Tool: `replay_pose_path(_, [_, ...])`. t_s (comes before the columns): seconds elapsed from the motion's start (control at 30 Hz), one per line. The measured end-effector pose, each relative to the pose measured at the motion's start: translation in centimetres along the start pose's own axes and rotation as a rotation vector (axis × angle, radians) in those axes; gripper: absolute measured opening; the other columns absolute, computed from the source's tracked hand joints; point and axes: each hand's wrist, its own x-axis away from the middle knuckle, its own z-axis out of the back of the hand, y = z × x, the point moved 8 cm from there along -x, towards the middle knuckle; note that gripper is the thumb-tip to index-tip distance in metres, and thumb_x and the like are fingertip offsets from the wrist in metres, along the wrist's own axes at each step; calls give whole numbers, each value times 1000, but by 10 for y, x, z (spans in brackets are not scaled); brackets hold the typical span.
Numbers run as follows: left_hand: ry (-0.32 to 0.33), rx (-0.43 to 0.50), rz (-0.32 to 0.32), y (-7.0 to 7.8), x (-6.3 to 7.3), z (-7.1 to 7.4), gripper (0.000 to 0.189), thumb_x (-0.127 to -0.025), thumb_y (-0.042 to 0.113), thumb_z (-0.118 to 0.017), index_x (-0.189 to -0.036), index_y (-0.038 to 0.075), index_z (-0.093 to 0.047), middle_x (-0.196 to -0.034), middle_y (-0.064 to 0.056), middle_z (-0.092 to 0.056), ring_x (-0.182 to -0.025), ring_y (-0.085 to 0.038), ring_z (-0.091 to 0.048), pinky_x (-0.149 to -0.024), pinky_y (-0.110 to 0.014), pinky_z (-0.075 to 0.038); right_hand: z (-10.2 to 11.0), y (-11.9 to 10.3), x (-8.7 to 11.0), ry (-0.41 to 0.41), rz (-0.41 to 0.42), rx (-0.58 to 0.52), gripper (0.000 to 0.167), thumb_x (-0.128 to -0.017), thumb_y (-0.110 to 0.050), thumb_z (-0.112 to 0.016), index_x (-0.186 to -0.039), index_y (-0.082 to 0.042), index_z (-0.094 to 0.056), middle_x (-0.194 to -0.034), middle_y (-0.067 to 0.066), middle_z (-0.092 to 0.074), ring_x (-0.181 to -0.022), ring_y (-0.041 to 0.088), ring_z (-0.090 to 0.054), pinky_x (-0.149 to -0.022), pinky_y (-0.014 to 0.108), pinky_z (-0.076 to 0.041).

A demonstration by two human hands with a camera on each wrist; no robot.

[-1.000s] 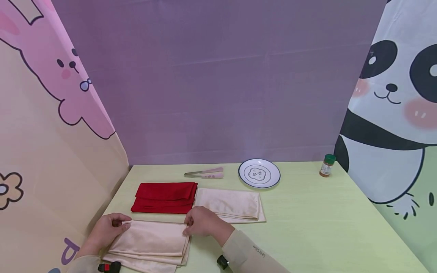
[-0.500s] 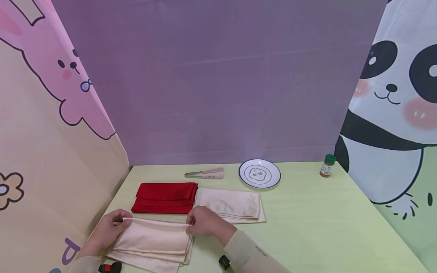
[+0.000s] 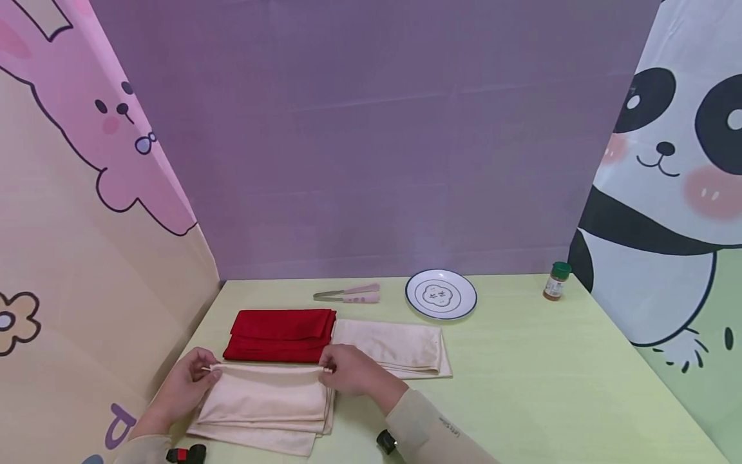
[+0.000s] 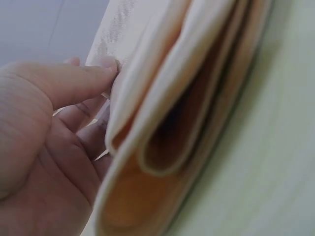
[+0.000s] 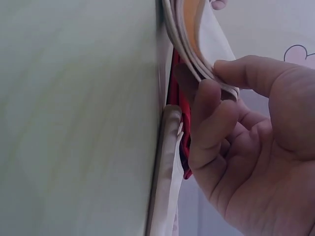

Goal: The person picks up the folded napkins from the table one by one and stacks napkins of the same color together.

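A cream cloth (image 3: 263, 396), folded into several layers, lies at the table's front left. Its far left corner is pinched by my left hand (image 3: 184, 383), thumb on top; the left wrist view shows the looped folds of the cloth (image 4: 162, 128) beside the thumb. My right hand (image 3: 355, 372) pinches the far right corner, and in the right wrist view the layers (image 5: 194, 44) sit between thumb and fingers. The far edge is raised between both hands, close to a folded red cloth (image 3: 279, 335). A second folded cream cloth (image 3: 388, 345) lies just beyond my right hand.
Pink-handled tongs (image 3: 348, 294) lie at the back of the table (image 3: 522, 386). Right of them is a white plate (image 3: 440, 294) with a blue rim. A green-lidded jar (image 3: 556, 281) stands at the back right corner. Printed fabric walls enclose the left, back and right.
Both hands have moved the held cream cloth away from the front edge and slightly right, toward the red cloth. The far edge is lifted higher. The other things stay where they were.
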Motion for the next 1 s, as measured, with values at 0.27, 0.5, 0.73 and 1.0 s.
replay_pose_path(0.27, [61,-72,-41,-1,-1,5,9,-93,-6,-74,-95,3,-71,-92,-9,-74,-80,-8,-68,-69,-22,-56,7,3,0,60,3,-88,15,-97,-15,-75,-103,-18,-61,-84,-7,-62,-69,9,-55,-63,27,-49])
replay_pose_path(0.5, [56,-68,52,-5,-1,5,15,-93,4,-79,-107,1,-76,-101,-9,-75,-81,-10,-71,-71,-22,-57,15,6,-2,137,15,-141,25,-95,-13,-76,-96,-17,-52,-71,-5,-55,-61,7,-48,-57,25,-42])
replay_pose_path(0.73, [61,-46,87,0,0,5,23,-93,8,-80,-115,1,-76,-113,-15,-74,-81,-13,-73,-71,-24,-58,22,2,-2,190,64,-140,25,-95,-6,-75,-85,-17,-56,-75,-5,-55,-68,8,-50,-60,24,-43])
replay_pose_path(1.0, [12,38,92,1,0,1,38,-91,5,-82,-126,-2,-71,-114,-21,-72,-84,-16,-74,-71,-27,-59,26,2,-1,215,43,-167,17,-96,-1,-71,-91,-17,-70,-83,-6,-61,-74,12,-53,-64,27,-46])
